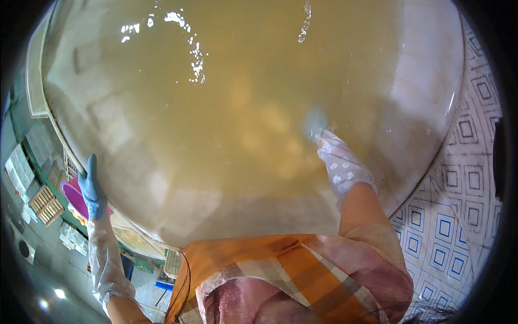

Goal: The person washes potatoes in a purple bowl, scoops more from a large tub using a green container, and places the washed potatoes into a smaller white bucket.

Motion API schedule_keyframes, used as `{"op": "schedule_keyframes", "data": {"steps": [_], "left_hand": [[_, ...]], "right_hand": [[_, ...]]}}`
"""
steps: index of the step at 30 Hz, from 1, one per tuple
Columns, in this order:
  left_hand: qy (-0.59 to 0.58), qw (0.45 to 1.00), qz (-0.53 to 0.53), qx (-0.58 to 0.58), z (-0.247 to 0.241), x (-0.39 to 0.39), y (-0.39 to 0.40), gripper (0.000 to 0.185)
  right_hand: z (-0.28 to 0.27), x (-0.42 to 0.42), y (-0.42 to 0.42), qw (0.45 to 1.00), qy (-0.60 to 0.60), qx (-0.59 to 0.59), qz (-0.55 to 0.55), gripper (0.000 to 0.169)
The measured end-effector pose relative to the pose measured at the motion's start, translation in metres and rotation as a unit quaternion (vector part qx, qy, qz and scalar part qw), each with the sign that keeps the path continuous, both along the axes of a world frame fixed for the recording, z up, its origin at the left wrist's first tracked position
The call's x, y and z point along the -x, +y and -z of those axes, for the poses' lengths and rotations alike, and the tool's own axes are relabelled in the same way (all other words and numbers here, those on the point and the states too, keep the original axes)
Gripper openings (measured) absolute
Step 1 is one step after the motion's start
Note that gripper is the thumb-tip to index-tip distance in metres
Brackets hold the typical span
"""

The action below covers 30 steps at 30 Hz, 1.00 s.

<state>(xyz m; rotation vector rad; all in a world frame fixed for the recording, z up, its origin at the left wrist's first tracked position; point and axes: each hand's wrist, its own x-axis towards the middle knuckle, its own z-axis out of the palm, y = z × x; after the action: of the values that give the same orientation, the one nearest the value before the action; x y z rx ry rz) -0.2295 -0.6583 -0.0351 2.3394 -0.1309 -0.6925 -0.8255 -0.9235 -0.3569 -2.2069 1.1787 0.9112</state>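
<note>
A large white tub (pixel 429 81) with a rounded rim holds cloudy yellowish water (pixel 226 101). My left hand (pixel 92 188), in a blue glove with a clear plastic sleeve, rests on the tub's left rim, its fingers over the edge. My right hand (pixel 316 121), gloved in pale blue with a daisy-printed translucent sleeve, dips into the water right of the middle. Murky water blurs its fingers, and whether it holds anything cannot be seen. Blurry yellowish shapes (pixel 279 137) show beneath the surface left of this hand.
Outside the rim at left are a purple basin (pixel 75 196), a slatted crate (pixel 46 205) and white boxes (pixel 20 170). A wall with a blue square pattern (pixel 445 224) borders the tub at right. An orange checked apron (pixel 243 255) presses near the front rim.
</note>
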Motion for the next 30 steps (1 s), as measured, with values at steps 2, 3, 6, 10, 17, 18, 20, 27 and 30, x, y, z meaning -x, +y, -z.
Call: {"op": "schedule_keyframes", "data": {"steps": [2,3,6,10,17,18,20,27,30], "left_hand": [[-0.006,0.999,0.022,-0.025,-0.006,0.002,-0.004,0.039],[-0.001,1.0,0.015,-0.018,-0.005,0.003,-0.006,0.039],[0.006,1.0,-0.002,-0.007,-0.006,0.007,-0.008,0.041],[0.002,1.0,0.017,-0.013,-0.011,0.011,-0.01,0.043],[0.019,1.0,0.006,-0.024,-0.01,0.009,-0.019,0.042],[0.014,1.0,-0.004,-0.015,-0.01,0.007,-0.01,0.041],[0.016,1.0,0.0,-0.012,-0.01,0.007,-0.008,0.04],[-0.004,0.999,0.024,-0.042,-0.008,0.005,-0.01,0.04],[-0.002,0.999,0.019,-0.034,-0.007,0.006,-0.011,0.042]], "right_hand": [[0.002,-0.01,0.02,1.0,-0.012,-0.018,-0.001,0.03],[0.004,-0.015,0.026,1.0,-0.018,-0.024,0.0,0.03],[0.007,-0.034,0.03,0.998,-0.04,-0.044,-0.004,0.03],[0.0,-0.066,0.05,0.994,-0.081,-0.072,-0.012,0.03],[0.073,-0.077,0.133,0.946,-0.099,-0.264,-0.16,0.032],[0.059,-0.088,0.125,0.948,-0.11,-0.253,-0.158,0.032],[0.011,-0.1,0.11,0.955,-0.119,-0.231,-0.145,0.03],[-0.014,-0.086,0.108,0.939,-0.129,-0.016,-0.319,0.031],[0.004,-0.057,0.098,0.981,-0.116,-0.117,-0.104,0.029]]}}
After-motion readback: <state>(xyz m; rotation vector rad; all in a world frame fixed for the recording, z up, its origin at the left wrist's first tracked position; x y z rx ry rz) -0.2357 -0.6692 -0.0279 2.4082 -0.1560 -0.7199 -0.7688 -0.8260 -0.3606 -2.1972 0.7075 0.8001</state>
